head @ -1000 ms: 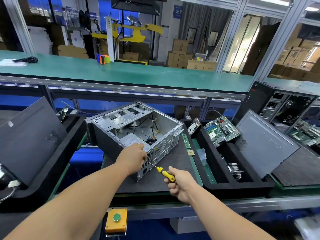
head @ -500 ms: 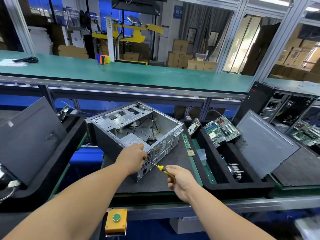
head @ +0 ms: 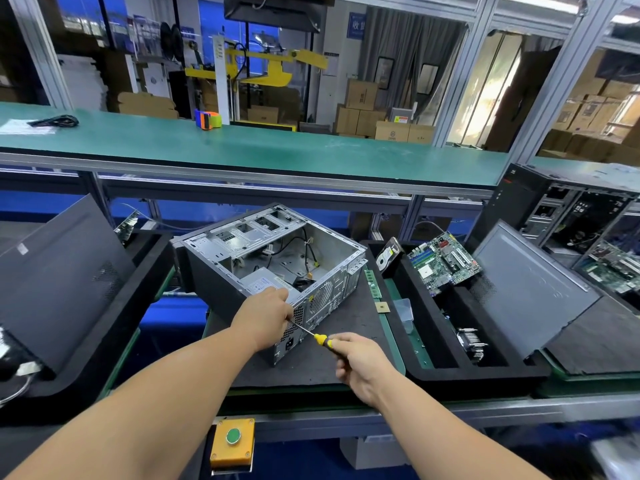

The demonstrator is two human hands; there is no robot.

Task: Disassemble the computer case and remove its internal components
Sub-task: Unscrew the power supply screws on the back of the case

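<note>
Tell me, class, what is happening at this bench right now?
A person is taking apart an open computer case lying on a dark mat. The left hand steadies its rear corner while the right hand grips a yellow-handled screwdriver aimed at the back panel. A removed motherboard sits in the tray alongside.

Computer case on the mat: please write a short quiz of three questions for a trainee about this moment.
1. True or false: the motherboard is inside the computer case.
2. Which hand holds the screwdriver? A) left hand B) right hand
3. Fill in: the left hand rests on the case's ____ corner.

Key: 1 false, it lies in the foam tray; 2 B; 3 rear.
</note>
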